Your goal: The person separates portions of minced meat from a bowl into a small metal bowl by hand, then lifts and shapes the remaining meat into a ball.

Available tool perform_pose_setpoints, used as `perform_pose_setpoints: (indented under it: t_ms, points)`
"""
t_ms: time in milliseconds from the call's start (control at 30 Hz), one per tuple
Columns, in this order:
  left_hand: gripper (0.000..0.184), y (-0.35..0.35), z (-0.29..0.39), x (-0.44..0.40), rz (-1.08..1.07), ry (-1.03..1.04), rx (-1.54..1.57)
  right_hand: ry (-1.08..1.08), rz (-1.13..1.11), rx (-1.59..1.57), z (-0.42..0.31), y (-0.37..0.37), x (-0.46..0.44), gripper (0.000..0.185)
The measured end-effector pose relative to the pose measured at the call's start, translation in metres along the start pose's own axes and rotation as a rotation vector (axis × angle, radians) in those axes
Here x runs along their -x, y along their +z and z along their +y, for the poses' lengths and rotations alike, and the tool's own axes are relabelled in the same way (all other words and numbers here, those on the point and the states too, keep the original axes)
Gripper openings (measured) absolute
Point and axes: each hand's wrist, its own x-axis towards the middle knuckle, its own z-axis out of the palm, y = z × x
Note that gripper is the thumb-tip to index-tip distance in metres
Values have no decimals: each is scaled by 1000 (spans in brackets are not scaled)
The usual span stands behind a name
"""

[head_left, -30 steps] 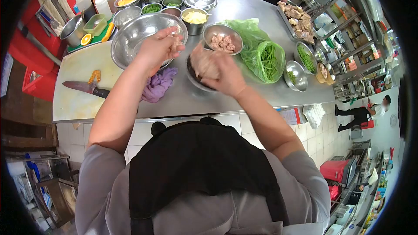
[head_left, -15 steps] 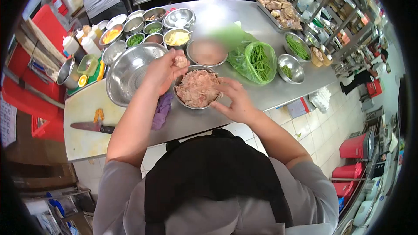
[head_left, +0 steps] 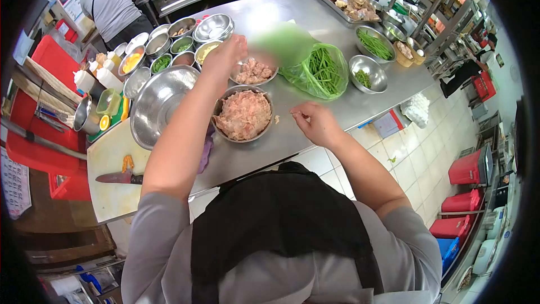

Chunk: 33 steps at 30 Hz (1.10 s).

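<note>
My left hand is raised over the far bowls, smeared by motion, and its fingers are hard to read. Beside and below it, a metal bowl holds pinkish meat chunks. Nearer to me, a full metal bowl is heaped with pale pink ground meat. My right hand hovers by the table's front edge, right of that bowl and apart from it. Its fingers are curled with the tips together; whether they hold anything is hidden. A small meat scrap lies between bowl and hand.
A large metal basin stands left of the meat. Left of it are a knife and a cutting board. Green beans in a plastic bag and a small bowl of greens sit right. Another person stands beyond.
My left hand has moved up and away from the ground meat bowl; the meat piece it held is not visible now. My right hand has left the bowl's rim, moved right and curled.
</note>
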Motion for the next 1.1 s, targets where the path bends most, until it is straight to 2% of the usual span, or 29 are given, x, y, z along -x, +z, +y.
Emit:
perform_pose_setpoints:
  t_ms: [200,300,400,467,533,633,667,767,800,833,867,967,1000,1100]
  points:
    - [42,-18,0,62,4,90,45,-119,-51,390,19,48,-40,19]
    - [41,-29,-1,97,43,59,-11,-100,-205,503,36,71,-59,20]
    - [40,-52,-20,126,41,82,-11,-6,-261,546,56,68,-74,19]
    - [40,-60,-32,146,91,63,-3,-14,4,202,46,45,-81,10]
    - [37,-69,-42,157,133,46,10,82,-12,-213,20,21,-98,16]
    - [34,-76,-64,165,148,26,26,55,-164,-562,-56,3,-94,23]
    - [33,-77,-71,166,142,32,0,-100,-159,-403,-36,27,-106,21]
    - [32,-75,-91,168,127,87,-148,-191,-161,-34,-37,66,-98,7]
    - [33,-70,-97,172,132,128,-243,-155,-167,56,-48,59,-98,8]
    - [34,-68,-101,173,140,169,-337,-196,-147,40,-49,56,-101,8]
    - [41,-67,-104,173,177,244,-563,-229,-131,20,-47,52,-102,7]
    - [47,-56,-93,167,168,506,-815,-230,-80,24,-51,34,-110,8]
    - [50,-54,-94,162,111,494,-775,-217,-62,38,-54,28,-113,9]
    - [48,-52,-97,156,35,484,-764,7,-18,-217,-58,14,-125,15]
